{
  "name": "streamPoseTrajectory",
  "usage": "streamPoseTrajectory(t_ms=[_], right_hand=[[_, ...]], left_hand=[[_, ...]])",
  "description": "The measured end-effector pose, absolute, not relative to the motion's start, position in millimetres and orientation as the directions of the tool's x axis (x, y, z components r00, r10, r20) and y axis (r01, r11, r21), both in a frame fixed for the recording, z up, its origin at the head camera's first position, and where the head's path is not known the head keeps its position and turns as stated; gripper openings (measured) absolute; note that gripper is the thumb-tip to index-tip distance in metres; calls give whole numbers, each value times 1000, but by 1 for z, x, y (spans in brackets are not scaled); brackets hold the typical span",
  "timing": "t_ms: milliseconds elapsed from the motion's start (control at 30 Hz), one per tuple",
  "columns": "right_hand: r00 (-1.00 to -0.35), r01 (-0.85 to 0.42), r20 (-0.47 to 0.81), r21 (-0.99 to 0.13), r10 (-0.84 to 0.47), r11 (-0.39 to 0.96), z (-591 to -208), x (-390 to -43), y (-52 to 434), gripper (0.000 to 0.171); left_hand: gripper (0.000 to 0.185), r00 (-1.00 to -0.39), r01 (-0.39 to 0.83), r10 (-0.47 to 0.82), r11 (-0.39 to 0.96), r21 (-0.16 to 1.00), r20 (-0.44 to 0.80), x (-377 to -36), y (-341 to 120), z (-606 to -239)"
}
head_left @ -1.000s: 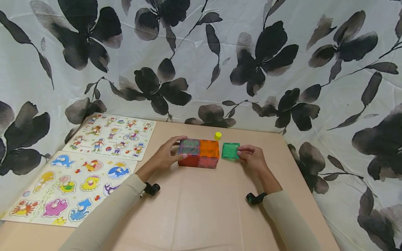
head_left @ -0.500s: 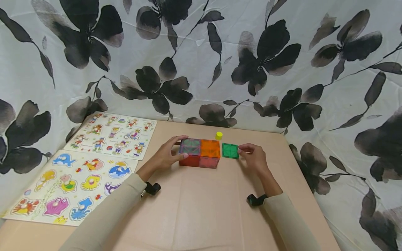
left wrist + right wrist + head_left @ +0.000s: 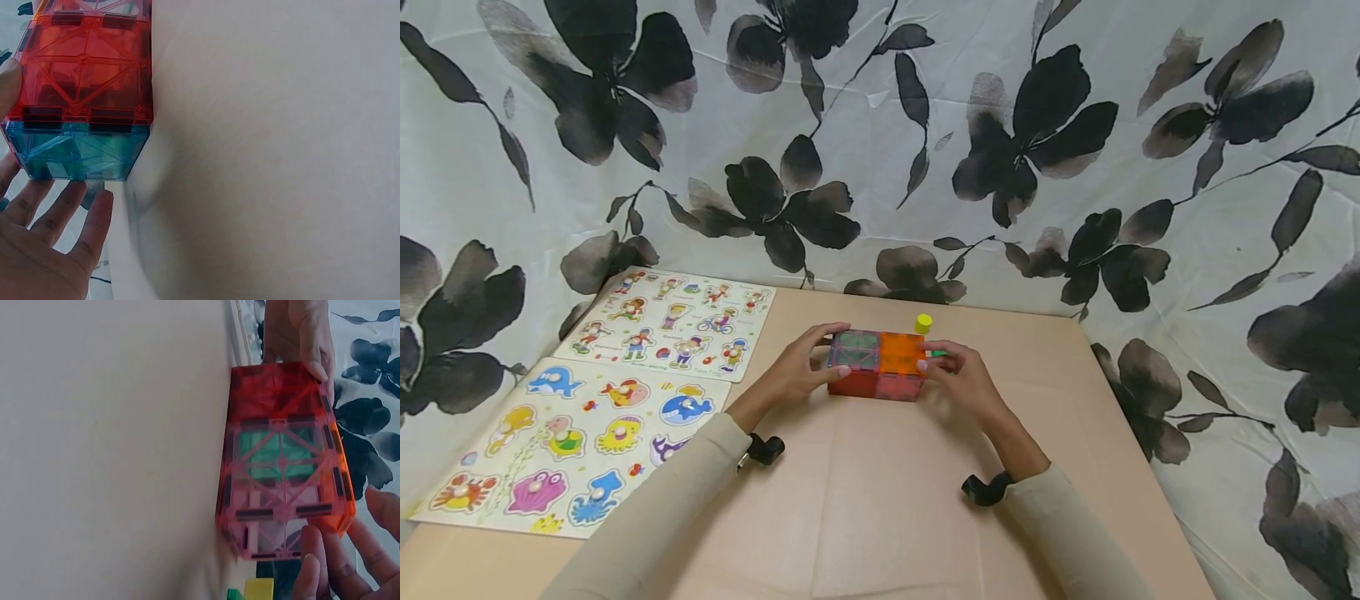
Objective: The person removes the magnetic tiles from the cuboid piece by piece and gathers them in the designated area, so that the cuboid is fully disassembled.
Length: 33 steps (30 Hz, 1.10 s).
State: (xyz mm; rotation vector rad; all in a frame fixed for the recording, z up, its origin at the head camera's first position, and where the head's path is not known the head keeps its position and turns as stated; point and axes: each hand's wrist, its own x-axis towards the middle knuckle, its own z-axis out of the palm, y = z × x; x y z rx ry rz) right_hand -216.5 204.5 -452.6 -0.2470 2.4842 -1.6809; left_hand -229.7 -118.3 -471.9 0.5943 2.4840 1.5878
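A box built of see-through magnetic tiles (image 3: 874, 386) stands on the table, with red and pink fronts, orange on top at the right, and a teal left end (image 3: 78, 153). My left hand (image 3: 797, 367) grips that end, its thumb at the front upper edge and its fingers at the teal tile. At the other end, the thumb of my right hand (image 3: 962, 379) touches the orange corner. Its fingers (image 3: 340, 565) are spread and fairly straight near the pink tiles (image 3: 281, 481). Mostly hidden behind this hand is a green tile (image 3: 937, 353).
A small yellow cylinder (image 3: 923, 323) stands behind the box's right end. Two picture boards lie at the left of the table (image 3: 880, 517): one with children (image 3: 696, 321), one with sea animals (image 3: 583, 446). A flower-patterned cloth (image 3: 880, 150) hangs behind.
My right hand has let go of the green tile and moved left to the box's right end. The green tile is now mostly covered. My left hand stays on the box.
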Motion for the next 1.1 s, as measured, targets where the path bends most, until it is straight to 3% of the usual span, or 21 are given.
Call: streamPoseTrajectory(t_ms=[700, 1100], right_hand=[[-988, -130, 95, -936, -123, 327, -431, -209, 188, 25], [-998, -64, 70, -943, 6, 327, -427, -213, 249, 30]], left_hand=[[76, -908, 272, 402, 353, 895, 117, -229, -119, -470], [78, -915, 246, 394, 374, 894, 87, -229, -119, -470]])
